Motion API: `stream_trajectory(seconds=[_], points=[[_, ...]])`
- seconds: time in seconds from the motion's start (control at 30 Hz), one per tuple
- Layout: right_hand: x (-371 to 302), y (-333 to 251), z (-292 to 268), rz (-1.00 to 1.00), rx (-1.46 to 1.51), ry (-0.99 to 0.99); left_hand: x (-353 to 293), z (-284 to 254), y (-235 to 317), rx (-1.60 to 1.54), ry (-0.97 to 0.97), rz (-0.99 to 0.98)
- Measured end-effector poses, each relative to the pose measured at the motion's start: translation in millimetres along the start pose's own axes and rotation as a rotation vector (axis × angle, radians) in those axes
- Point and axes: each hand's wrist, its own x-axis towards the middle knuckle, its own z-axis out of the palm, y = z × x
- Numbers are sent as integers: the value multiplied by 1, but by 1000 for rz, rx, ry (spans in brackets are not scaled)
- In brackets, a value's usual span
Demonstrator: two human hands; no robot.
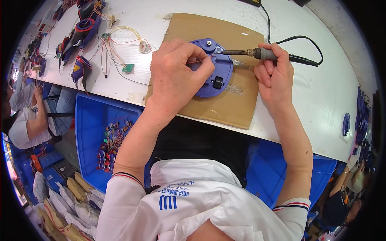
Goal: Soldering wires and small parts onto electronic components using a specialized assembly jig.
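Observation:
A soldering iron (268, 54) is gripped in my right hand (277, 72), its tip pointing left onto a purple plastic toy base (225, 74). My left hand (179, 70) pinches a thin red wire (194, 62) and holds its end close to the iron's tip. The base lies on a sheet of brown cardboard (245, 102), with a black wheel (218, 82) showing in its lower part. From behind my left hand, wires run left to a small green circuit board (128, 68) and a round white part (143, 46).
Purple and black toy shells (82, 32) lie at the left of the white table (321, 120). Blue bins (86, 132) stand below its front edge, one holding wired parts (114, 138). The iron's black cord (305, 37) loops at the back right. Other people sit at both sides.

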Motion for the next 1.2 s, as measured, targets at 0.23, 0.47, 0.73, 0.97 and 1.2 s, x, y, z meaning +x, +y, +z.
stream_trajectory(seconds=[0.23, 0.47, 0.73, 0.97, 1.2], points=[[-3, 6, 15, -288, -607, 174, 1, 0, 0, 3, -1, 6], [-3, 5, 14, -294, -607, 194, 1, 1, 0, -2, -5, 0], [1, -5, -4, 7, 7, 36, 1, 1, 1, 0, -10, 7], [-7, 8, 17, -296, -675, 168, 1, 1, 1, 8, -13, 13], [-4, 6, 15, -302, -638, 184, 1, 2, 1, 8, -8, 22]])
